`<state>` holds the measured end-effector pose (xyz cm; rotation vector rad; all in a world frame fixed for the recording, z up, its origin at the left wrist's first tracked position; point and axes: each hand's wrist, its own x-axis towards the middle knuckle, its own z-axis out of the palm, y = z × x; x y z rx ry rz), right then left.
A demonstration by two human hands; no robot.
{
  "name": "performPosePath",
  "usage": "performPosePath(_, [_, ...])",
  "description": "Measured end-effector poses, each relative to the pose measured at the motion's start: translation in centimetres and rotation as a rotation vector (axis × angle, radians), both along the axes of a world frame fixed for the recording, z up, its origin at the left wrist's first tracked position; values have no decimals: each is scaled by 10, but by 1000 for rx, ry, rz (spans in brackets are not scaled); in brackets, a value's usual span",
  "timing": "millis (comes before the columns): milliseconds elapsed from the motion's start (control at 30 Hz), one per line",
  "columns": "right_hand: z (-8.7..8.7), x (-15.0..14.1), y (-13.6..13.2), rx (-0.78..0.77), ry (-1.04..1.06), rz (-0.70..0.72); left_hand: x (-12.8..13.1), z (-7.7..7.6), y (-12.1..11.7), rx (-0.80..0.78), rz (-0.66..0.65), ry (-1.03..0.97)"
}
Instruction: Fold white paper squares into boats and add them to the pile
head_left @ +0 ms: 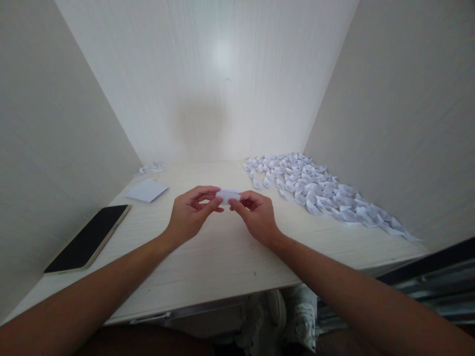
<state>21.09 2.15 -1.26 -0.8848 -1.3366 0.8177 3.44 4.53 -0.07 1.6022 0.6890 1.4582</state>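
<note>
A small folded piece of white paper is held up between my two hands, above the middle of the white table. My left hand pinches its left end between thumb and fingers. At the right end, the thumb and fingers of my right hand close on the same paper. Off to the left lies a flat stack of white paper. A large heap of folded white paper pieces spreads along the right side, beyond my right hand.
A dark-screened phone lies at the table's left edge. Thin white paper scraps sit in the back left corner. Walls enclose the table at the left, back and right. Pale shoes show below the front edge.
</note>
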Motion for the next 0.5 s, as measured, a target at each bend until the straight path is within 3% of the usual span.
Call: performPosePath(500, [0, -4, 0, -61, 113, 5, 1, 6, -2, -43, -3, 39])
